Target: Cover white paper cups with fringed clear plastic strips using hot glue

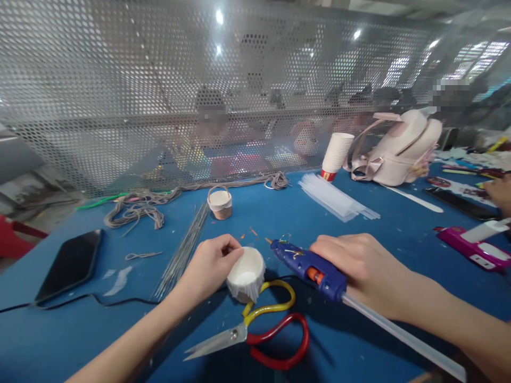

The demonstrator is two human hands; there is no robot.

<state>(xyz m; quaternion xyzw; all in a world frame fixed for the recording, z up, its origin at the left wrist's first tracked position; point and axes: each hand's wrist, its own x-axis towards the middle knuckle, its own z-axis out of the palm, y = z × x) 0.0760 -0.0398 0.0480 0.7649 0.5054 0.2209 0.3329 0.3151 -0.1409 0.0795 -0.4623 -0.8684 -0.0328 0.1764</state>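
With its thumb at the rim, my left hand [217,263] grips a small white cup [245,274] wrapped in pale fabric with a frayed lower edge. My right hand [359,266] is closed around a blue hot glue gun [307,266], whose tip points left toward the cup without touching it. A long translucent glue stick [403,335] juts from the gun's back end. Scissors [239,332] with one yellow and one red handle lie just in front of the cup. Behind it stands a finished-looking little basket [221,205] with a thin handle.
Thin wires [186,247], grey cord [138,207] and a black phone [69,264] lie at left. Farther back are glue sticks [333,197], stacked paper cups [337,154] and a pink backpack [399,151]. A purple glue gun [475,247] and another person's hand [499,191] are at right.
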